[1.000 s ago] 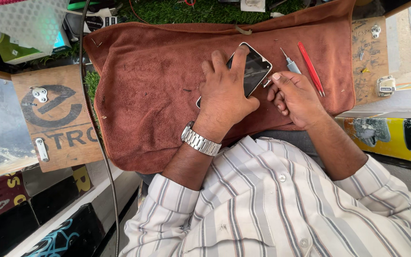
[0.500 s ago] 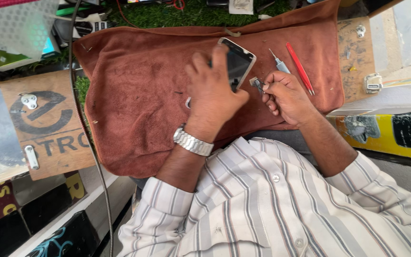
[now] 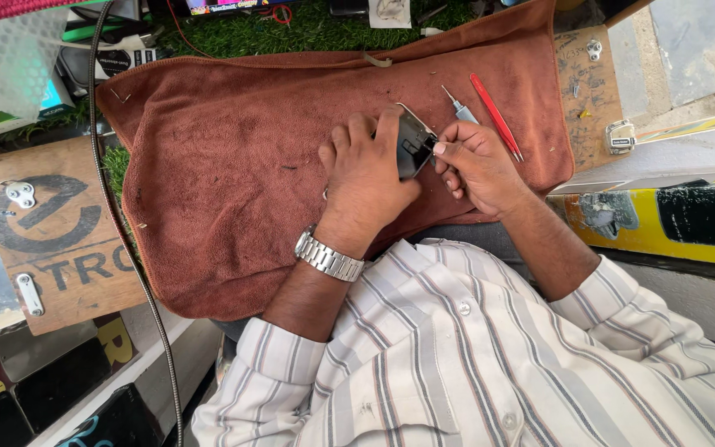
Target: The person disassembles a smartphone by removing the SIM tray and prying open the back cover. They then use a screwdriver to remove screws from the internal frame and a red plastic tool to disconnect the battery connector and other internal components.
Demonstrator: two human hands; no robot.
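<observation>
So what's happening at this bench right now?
A person in a striped shirt is working on a dark phone over a brown towel. The left hand has the phone in its grip, tilted up on edge, while the right hand pinches at its side. A red tool and a small screwdriver lie alongside.

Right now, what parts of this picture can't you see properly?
Head view, the only one:
- Black rectangular phone: mostly covered by the left hand.
- Whatever the right hand pinches: too small, hidden by fingertips.
- Grey-tipped screwdriver: lower end behind the right hand.
- Brown towel: near edge under the striped shirt.
</observation>
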